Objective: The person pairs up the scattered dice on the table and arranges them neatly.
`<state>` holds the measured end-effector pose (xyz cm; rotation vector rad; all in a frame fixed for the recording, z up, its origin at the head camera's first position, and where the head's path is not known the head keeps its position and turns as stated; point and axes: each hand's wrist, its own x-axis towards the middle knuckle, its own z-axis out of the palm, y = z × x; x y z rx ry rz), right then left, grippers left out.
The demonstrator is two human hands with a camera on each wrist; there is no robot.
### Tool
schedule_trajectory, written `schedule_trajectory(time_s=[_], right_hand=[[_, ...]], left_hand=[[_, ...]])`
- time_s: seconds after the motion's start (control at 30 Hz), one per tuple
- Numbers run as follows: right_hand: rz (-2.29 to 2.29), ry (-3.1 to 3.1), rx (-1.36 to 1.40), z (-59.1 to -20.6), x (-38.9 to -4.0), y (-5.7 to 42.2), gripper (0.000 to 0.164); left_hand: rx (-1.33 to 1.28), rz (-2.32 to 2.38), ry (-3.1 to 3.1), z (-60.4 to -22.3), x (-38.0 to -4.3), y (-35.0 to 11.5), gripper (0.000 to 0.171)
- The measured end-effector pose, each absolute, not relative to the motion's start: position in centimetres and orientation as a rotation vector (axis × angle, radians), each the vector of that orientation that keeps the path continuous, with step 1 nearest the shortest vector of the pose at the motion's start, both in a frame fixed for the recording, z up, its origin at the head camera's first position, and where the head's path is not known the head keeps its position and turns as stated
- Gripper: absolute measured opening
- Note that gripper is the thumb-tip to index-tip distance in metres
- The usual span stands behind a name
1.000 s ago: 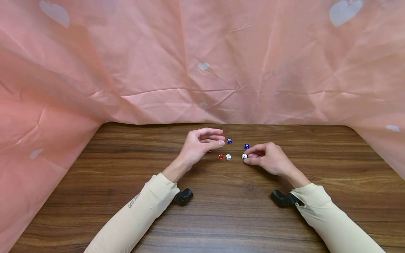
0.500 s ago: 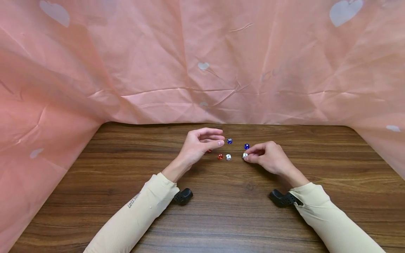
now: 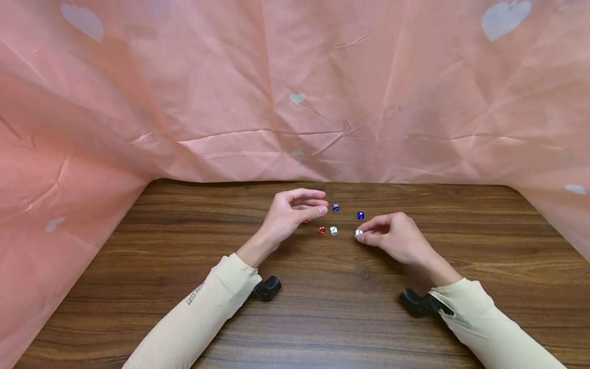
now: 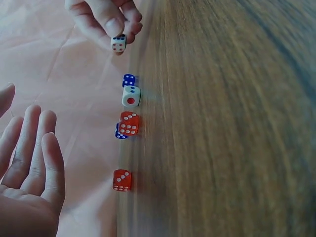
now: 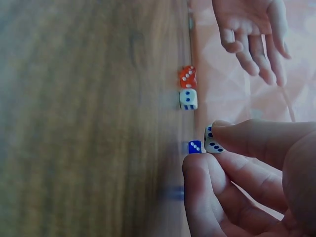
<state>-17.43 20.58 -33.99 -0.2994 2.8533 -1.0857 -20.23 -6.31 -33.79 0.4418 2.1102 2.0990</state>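
Note:
Between the thumb and fingers of my right hand (image 3: 400,238) a white die (image 3: 358,233) is pinched. The right wrist view shows this white die (image 5: 214,143) lifted slightly off the table. My left hand (image 3: 295,212) hovers over the table with its fingers loosely extended and holds nothing. Below and beside it are a red die (image 3: 321,230) and a second red die (image 3: 305,222), mostly hidden by the hand. Another white die (image 3: 333,231) sits just right of the first red one. Farther back lie a blue die (image 3: 335,207) and a second blue die (image 3: 360,216).
The dice are on a brown wood-grain table (image 3: 322,318). A pink cloth (image 3: 295,128) with pale hearts encloses the back and sides. Black wrist mounts (image 3: 267,288) stick out from both sleeves.
The right hand has shifted a little toward the near side and right with the white die in its pinch. My left hand and the other dice have stayed in place.

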Motion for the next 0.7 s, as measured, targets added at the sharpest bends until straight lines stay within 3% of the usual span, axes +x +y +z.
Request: schedule_trajectory(time_s=[0.7], right_hand=[[-1.140,2.735,-0.349,-34.9,-15.0,19.7,0.014]], left_hand=[[0.388,2.107,2.083,-33.9,-20.4,-6.2,0.038]])
